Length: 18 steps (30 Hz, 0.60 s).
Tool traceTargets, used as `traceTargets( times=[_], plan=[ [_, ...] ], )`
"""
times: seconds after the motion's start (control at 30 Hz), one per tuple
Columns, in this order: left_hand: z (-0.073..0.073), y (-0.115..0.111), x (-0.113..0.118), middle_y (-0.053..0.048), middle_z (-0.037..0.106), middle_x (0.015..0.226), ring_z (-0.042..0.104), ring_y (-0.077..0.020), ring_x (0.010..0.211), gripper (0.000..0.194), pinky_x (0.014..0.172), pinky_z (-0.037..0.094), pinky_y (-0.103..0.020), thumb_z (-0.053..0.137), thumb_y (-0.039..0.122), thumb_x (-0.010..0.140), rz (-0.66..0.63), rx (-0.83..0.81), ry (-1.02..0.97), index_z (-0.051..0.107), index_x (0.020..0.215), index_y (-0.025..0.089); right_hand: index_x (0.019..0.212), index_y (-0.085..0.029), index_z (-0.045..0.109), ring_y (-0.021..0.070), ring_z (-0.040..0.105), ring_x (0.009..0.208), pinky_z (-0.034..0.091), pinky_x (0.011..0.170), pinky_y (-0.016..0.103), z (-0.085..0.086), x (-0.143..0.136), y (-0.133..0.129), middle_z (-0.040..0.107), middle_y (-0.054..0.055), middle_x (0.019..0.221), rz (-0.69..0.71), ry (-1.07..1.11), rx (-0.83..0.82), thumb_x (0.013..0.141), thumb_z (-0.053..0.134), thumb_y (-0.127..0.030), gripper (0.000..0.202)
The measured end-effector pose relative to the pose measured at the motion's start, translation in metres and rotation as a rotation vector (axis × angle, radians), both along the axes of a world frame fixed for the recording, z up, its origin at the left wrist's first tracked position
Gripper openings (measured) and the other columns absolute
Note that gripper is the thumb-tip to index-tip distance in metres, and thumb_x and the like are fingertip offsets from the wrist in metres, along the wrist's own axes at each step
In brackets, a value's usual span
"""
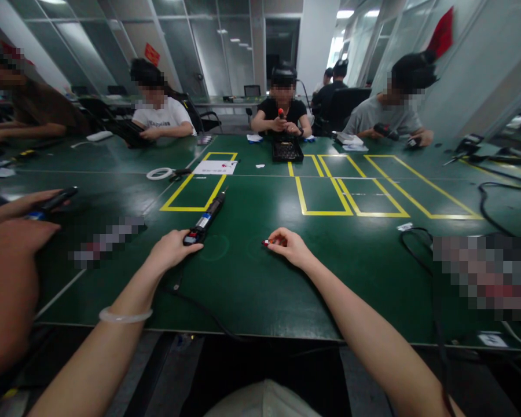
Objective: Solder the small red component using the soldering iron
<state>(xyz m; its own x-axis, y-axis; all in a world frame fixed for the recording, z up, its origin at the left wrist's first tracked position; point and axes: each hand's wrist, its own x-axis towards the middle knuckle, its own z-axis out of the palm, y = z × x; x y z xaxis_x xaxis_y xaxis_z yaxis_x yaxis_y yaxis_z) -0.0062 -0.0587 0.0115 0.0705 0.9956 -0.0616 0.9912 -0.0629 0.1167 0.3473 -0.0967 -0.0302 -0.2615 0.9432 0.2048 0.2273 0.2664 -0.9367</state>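
Note:
My left hand (173, 249) grips the rear end of a dark electric screwdriver (206, 219). It lies over the green table, its thin bit pointing away from me and to the right. A white-and-blue label is on its body, and red parts show at the rear end, beside my thumb. My right hand (290, 246) is closed in a pinch on a small red part (265, 243) with a pale spot. What that part is, I cannot make out, since my fingers cover some of it. The two hands are apart.
Yellow tape frames (325, 213) mark the green table (252, 289). A white sheet (215, 167) and a white cable coil (160, 173) lie ahead. Black cords (434, 313) run at right. Across the table, a person works by a black tray (287, 152). A co-worker's hands (35, 214) hold a tool at left.

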Motion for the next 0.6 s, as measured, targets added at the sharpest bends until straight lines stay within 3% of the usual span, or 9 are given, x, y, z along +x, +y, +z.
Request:
traceTargets(
  times=[0.17,0.33,0.47,0.6],
  plan=[
    [-0.001,-0.011,0.065,-0.015,0.063,0.11,0.063,-0.0307,0.097,0.065,0.079,0.047,-0.035,0.054,0.064,0.076,-0.125,0.029,-0.029,0.06,0.121,0.018,0.09,-0.018,0.056,0.0099,0.046,0.058,0.038,0.056,0.023,-0.001,-0.001,-0.001,0.055,-0.003,0.071,0.023,-0.006,0.037,0.076,0.067,-0.027,0.02],
    [0.001,-0.027,0.125,-0.011,0.062,0.102,0.063,-0.0291,0.093,0.053,0.072,0.047,-0.033,0.056,0.058,0.078,-0.249,0.029,-0.051,0.061,0.115,0.021,0.085,-0.019,0.055,0.0113,0.046,0.062,0.038,0.059,0.024,0.0,-0.002,-0.002,0.052,-0.002,0.074,0.008,-0.144,0.212,0.079,0.063,-0.023,0.011],
    [0.004,-0.034,0.154,-0.01,0.06,0.1,0.063,-0.0279,0.092,0.045,0.068,0.046,-0.032,0.058,0.053,0.078,-0.313,0.018,-0.071,0.06,0.113,0.023,0.081,-0.019,0.054,0.0123,0.047,0.065,0.038,0.061,0.025,0.004,0.0,-0.004,0.05,0.0,0.078,0.008,-0.236,0.312,0.081,0.062,-0.021,0.008],
    [0.006,-0.035,0.164,-0.009,0.06,0.099,0.062,-0.0272,0.092,0.042,0.069,0.046,-0.031,0.06,0.049,0.078,-0.327,0.011,-0.089,0.06,0.111,0.023,0.08,-0.019,0.053,0.013,0.047,0.066,0.038,0.062,0.025,0.007,0.001,-0.006,0.051,0.001,0.081,0.027,-0.275,0.34,0.081,0.061,-0.021,0.008]
  ],
)
